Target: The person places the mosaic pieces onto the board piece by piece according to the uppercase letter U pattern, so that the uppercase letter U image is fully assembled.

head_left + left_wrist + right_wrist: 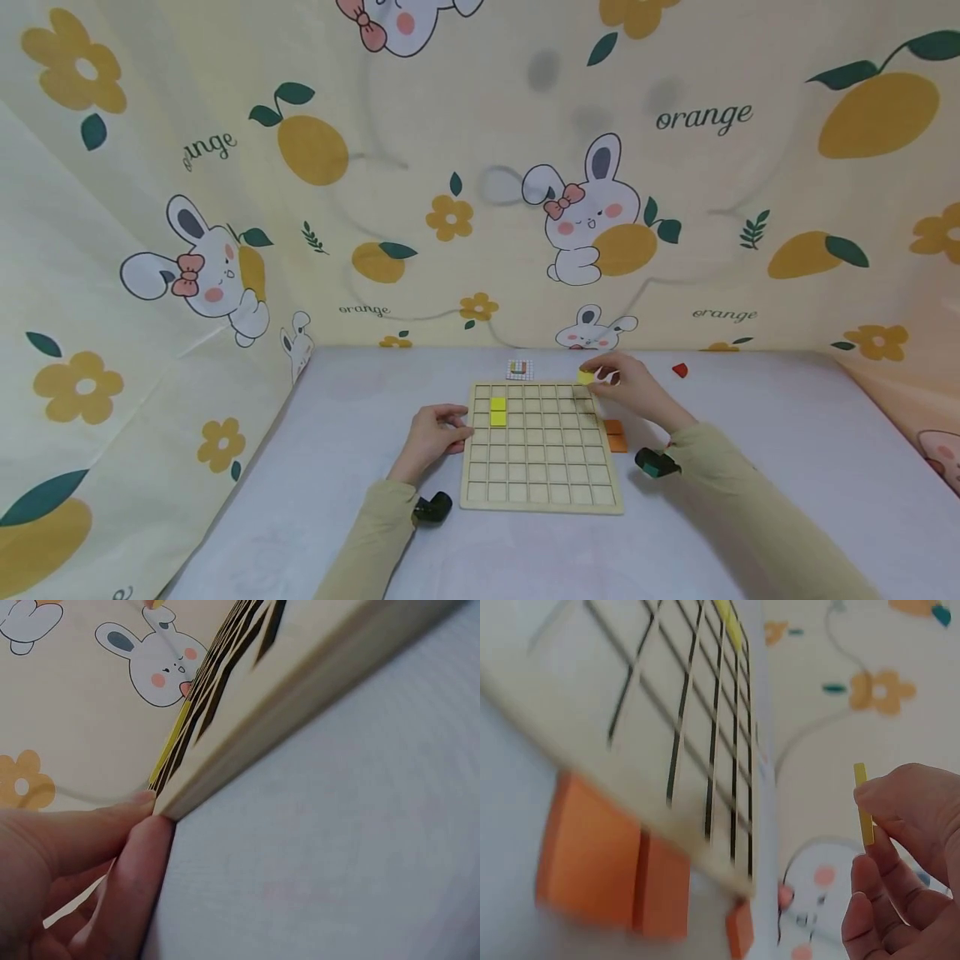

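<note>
At the left rim of the wooden grid board, which lies flat on the counter, the left hand has its thumb and fingers clamped on the edge, a grip that probably steadies it without covering any squares. Two yellow square tiles sit in the board's second column from the left, one directly nearer the person than the other; the raised strips between cells likely stop them from sliding. Just beyond the board's far rim lies a small pattern card, its printed grid in easy sight, perhaps so that it can be looked at over the board. Above the board's far right corner, another yellow tile is clamped between the thumb and index fingers of the right hand; pinching it by its flat faces leaves the thin edges free. Orange tiles lie just beside the board's right rim, presumably kept within reach. Farther right of the board, apart from them, is a red wedge-shaped piece.
</note>
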{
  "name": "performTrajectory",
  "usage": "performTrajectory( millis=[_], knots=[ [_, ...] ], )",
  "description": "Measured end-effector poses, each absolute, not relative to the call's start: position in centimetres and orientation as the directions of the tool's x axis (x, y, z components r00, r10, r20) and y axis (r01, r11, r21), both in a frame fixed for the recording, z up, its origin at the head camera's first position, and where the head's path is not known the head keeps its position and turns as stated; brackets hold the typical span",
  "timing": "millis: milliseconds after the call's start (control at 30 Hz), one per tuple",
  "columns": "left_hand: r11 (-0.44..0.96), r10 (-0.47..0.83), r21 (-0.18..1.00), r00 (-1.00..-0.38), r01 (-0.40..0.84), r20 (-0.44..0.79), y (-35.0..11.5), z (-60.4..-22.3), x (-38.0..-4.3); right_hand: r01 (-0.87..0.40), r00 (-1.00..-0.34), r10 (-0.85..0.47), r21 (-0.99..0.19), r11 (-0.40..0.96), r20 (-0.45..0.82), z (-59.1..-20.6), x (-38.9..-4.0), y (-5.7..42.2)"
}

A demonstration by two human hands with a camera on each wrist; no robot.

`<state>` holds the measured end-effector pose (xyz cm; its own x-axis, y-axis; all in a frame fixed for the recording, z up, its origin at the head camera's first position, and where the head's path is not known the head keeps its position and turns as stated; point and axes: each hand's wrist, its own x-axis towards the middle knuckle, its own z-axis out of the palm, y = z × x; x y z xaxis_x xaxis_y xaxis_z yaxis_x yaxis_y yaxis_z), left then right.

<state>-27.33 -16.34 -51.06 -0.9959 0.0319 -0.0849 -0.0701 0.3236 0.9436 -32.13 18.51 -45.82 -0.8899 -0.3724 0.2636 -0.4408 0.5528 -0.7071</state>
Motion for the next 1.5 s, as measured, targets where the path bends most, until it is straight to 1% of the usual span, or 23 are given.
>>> performTrajectory(
  millis=[200, 433, 567, 733, 1000, 1200, 1500],
  knots=[
    [0.317, 0.036, 0.946, -0.996, -0.069, -0.085, -16.4, -51.1, -27.4, -0.460, -0.864, -0.433, -0.750, 0.475, 0.255, -45.9, -30.9, 15.8],
    [0.311, 0.043, 0.948, -0.996, -0.065, -0.083, -16.5, -51.1, -27.4, -0.528, -0.787, -0.549, -0.767, 0.365, 0.281, -46.7, -29.6, 12.3],
    [0.320, 0.035, 0.945, -0.996, -0.070, -0.085, -16.4, -51.2, -27.4, -0.558, -0.756, -0.590, -0.751, 0.354, 0.283, -47.5, -29.1, 10.2],
    [0.322, 0.037, 0.945, -0.996, -0.066, -0.082, -16.4, -51.2, -27.4, -0.552, -0.740, -0.625, -0.755, 0.353, 0.249, -48.4, -28.7, 8.2],
    [0.306, 0.038, 0.948, -0.994, -0.084, -0.101, -16.4, -50.9, -27.2, -0.536, -0.745, -0.636, -0.748, 0.392, 0.201, -49.1, -28.3, 6.4],
    [0.294, 0.051, 0.953, -0.994, -0.080, -0.099, -16.4, -50.8, -27.2, -0.517, -0.762, -0.624, -0.742, 0.427, 0.172, -49.3, -28.3, 6.0],
    [0.302, 0.056, 0.951, -0.994, -0.068, -0.089, -16.4, -50.8, -27.3, -0.485, -0.781, -0.607, -0.753, 0.445, 0.144, -49.4, -28.5, 5.8]
  ],
)
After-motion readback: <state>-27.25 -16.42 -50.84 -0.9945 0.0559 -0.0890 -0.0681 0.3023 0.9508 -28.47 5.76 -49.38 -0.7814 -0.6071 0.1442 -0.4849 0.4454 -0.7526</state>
